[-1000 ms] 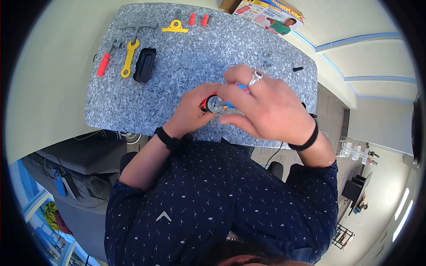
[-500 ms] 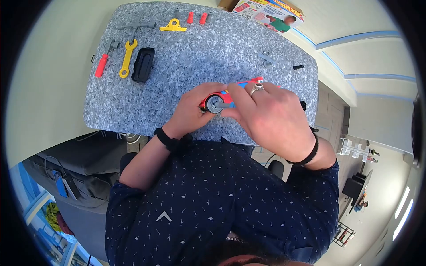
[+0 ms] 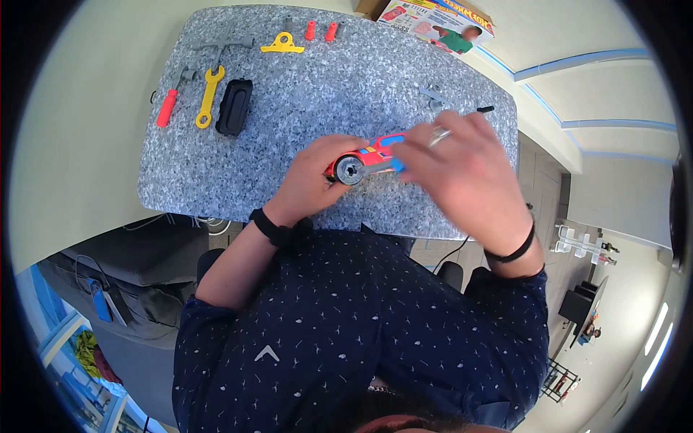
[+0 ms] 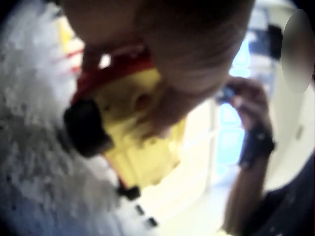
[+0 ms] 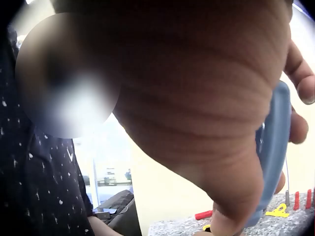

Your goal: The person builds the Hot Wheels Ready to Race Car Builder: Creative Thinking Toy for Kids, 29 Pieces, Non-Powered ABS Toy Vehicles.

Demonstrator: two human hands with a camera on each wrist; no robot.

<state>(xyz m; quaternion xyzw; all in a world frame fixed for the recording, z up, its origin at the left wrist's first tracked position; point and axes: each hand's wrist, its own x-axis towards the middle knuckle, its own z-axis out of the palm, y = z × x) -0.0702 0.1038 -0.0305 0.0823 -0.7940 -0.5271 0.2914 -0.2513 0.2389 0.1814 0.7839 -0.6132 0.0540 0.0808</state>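
Red plastic fills my left hand (image 3: 309,175): I grip the toy car (image 3: 380,149) over the near side of the speckled table (image 3: 303,90), with one wheel (image 3: 350,170) facing up toward my head. Half a second ago the grey shaft (image 3: 377,168) of my blue-handled driver (image 3: 398,165) stood on the middle of that wheel; now it has slipped aside, its end by the wheel's right edge, and the centre shows bare, a dark star shape. My right hand (image 3: 469,173) has drawn back with it, fingers curled round the handle, while my left has hardly shifted, so the car lies where it did. I take this for a break between turns, or a look at the fit, rather than the finish of the work; whether the wheel sits tight I can't tell. Off to the left, the yellow wrench (image 3: 209,98) and black tray (image 3: 234,107) lie untouched
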